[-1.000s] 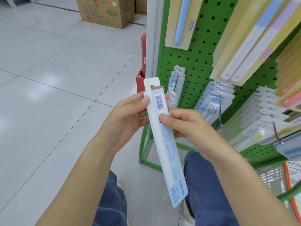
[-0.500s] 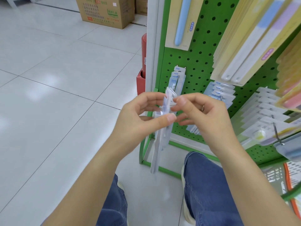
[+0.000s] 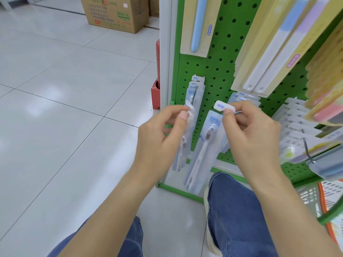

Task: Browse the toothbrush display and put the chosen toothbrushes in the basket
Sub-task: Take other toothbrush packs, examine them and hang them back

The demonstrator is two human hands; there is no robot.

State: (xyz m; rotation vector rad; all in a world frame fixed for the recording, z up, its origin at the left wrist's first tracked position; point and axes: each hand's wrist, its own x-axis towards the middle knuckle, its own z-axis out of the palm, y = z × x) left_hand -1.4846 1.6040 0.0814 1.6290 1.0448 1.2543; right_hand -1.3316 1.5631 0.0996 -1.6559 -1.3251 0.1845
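Left hand pinches one toothbrush pack by its top tab. Right hand pinches a second toothbrush pack at its "NEW" tab, pack hanging toward 6 o'clock. Both hang in front of the green pegboard. Basket sits at 4 o'clock, partly out of view. Risk: tab-only pinches are light; a swing toward the basket could snag a pack on the hook or drop it onto the floor.

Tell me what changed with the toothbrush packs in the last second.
The packs held together were pulled apart: the left hand now pinches one pack, the right hand the other pack, front facing the camera. The display and basket stayed put.
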